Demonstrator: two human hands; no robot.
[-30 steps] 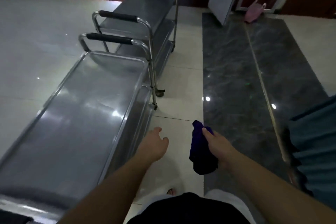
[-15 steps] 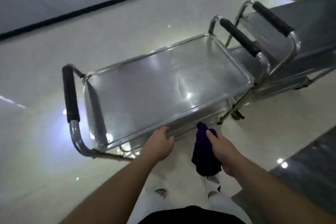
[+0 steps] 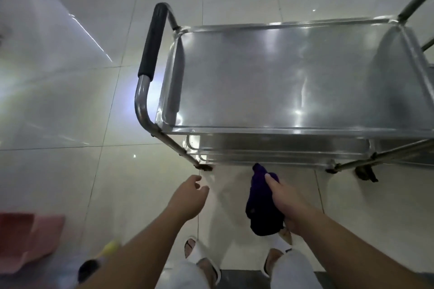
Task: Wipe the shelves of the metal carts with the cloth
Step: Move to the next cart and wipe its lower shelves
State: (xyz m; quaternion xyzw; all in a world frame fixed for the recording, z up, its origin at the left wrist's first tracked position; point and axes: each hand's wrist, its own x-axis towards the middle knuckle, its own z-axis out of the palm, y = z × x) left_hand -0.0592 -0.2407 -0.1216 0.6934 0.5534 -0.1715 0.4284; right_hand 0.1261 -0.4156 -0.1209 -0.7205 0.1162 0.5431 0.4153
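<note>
Right hand [image 3: 287,204] grips the dark cloth [image 3: 261,209] at 6 o'clock of the cart [image 3: 281,129] rim; left hand [image 3: 187,197], grip loose, hovers apart.

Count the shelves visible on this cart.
3: the top shelf, and the front edges of a middle shelf and a bottom shelf below it; their surfaces are hidden.

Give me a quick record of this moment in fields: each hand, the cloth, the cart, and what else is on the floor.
left hand: empty, fingers relaxed, held above the floor short of the cart
right hand: grips the cloth
cloth: dark purple, bunched, hanging from the right hand, not touching the cart
cart: metal, top shelf bare, lower shelves below it
handle: black grip, on the cart's left end
floor items: pink object at lower left
wiping: not yet begun
</note>
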